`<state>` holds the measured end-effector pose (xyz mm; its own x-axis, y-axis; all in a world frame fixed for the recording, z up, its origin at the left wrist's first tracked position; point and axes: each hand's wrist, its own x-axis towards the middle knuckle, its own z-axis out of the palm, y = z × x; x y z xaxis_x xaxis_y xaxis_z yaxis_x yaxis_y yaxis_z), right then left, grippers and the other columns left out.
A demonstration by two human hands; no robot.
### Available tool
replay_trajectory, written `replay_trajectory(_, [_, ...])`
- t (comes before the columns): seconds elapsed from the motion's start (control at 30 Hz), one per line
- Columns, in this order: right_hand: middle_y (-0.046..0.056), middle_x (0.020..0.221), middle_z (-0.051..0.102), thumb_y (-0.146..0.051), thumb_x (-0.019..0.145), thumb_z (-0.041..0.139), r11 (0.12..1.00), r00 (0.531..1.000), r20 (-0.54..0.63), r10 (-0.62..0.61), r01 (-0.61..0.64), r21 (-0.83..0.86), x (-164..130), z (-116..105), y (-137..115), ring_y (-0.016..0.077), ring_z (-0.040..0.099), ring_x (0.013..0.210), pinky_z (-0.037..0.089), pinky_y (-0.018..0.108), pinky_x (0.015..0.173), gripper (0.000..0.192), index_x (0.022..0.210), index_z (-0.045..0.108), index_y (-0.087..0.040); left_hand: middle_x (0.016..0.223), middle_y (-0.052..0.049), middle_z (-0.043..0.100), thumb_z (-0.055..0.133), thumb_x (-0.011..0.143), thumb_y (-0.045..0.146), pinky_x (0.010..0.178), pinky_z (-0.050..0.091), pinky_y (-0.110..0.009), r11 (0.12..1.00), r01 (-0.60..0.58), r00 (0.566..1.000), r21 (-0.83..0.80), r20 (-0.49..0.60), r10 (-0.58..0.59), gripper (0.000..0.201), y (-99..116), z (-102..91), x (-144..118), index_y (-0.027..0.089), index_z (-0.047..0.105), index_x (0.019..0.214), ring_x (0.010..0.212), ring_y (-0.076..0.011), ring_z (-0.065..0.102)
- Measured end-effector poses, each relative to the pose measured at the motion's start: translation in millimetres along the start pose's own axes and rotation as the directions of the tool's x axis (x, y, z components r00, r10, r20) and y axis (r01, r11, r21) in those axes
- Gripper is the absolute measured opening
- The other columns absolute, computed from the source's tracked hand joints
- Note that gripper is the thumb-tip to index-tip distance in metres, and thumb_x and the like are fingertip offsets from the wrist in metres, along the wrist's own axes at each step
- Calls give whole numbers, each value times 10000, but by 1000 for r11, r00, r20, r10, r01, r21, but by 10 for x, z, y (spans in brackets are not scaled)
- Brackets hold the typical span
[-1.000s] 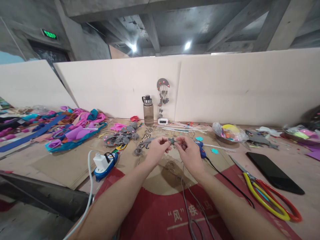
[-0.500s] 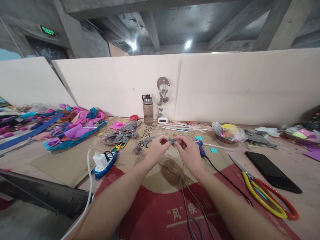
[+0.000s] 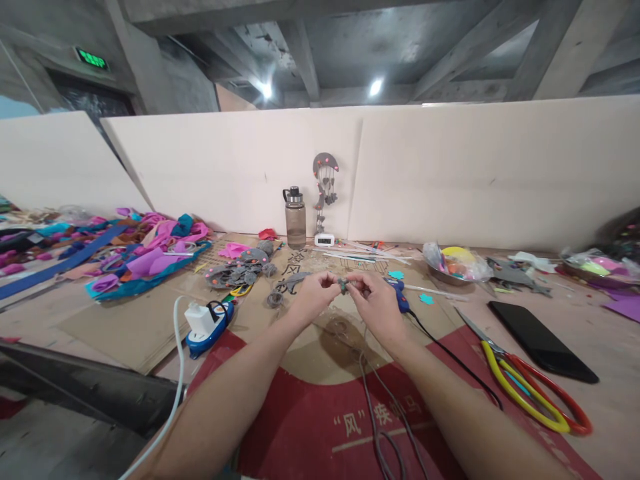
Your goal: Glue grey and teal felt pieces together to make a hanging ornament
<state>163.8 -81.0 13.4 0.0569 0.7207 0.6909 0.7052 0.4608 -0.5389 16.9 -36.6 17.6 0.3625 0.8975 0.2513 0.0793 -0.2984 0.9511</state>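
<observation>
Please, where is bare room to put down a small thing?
Bare cardboard lies between the cloth pile and the power strip; bare table shows between the phone and the purple sheet. It is crowded beside the left hand, with gray pieces, and beside the right hand, with a blue tool.

Looks like a craft workshop, judging by heaped coloured fabric scraps (image 3: 150, 263) at nine o'clock, large scissors (image 3: 490, 362) at four and a crescent ornament (image 3: 326, 161) at twelve. Sits under bare concrete beams (image 3: 300, 60), with a lit green sign (image 3: 91, 58) at ten and cardboard (image 3: 300, 427) covering the worktable (image 3: 617, 343) at six.
</observation>
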Motion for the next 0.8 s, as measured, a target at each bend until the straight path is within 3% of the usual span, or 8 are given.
replay_trajectory(0.13, [30,747,591,-245,815,555,998,998,0,57,-57,5,4,16,41,166,535,691,418,293,654,157,925,642,-173,531,54,481,584,708,295,511,337,-218,999,15,998,-42,56,-12,143,-31,-25,28,158,550,685,483,-76,413])
replay_trajectory(0.23, [29,769,589,-256,801,564,993,994,14,105,-106,60,4,20,68,169,544,701,429,297,657,236,1016,591,-164,530,54,484,600,703,310,503,340,-219,998,22,999,-57,26,-21,158,-65,-35,55,157,567,717,475,-78,418])
replay_trajectory(0.4, [34,777,591,-217,819,522,1000,1000,24,14,-14,27,9,-20,49,170,537,740,424,302,693,50,816,563,-189,519,48,492,604,700,304,497,339,-221,999,38,999,-35,-17,-38,153,-87,-47,65,155,576,725,473,-83,429])
replay_trajectory(0.8, [74,826,568,-245,928,376,983,998,64,-27,38,-179,-16,37,31,209,517,796,408,331,716,183,788,490,-211,546,46,527,622,704,302,496,374,-210,999,-9,1000,-47,-7,8,167,-64,-14,34,153,560,749,474,-71,442])
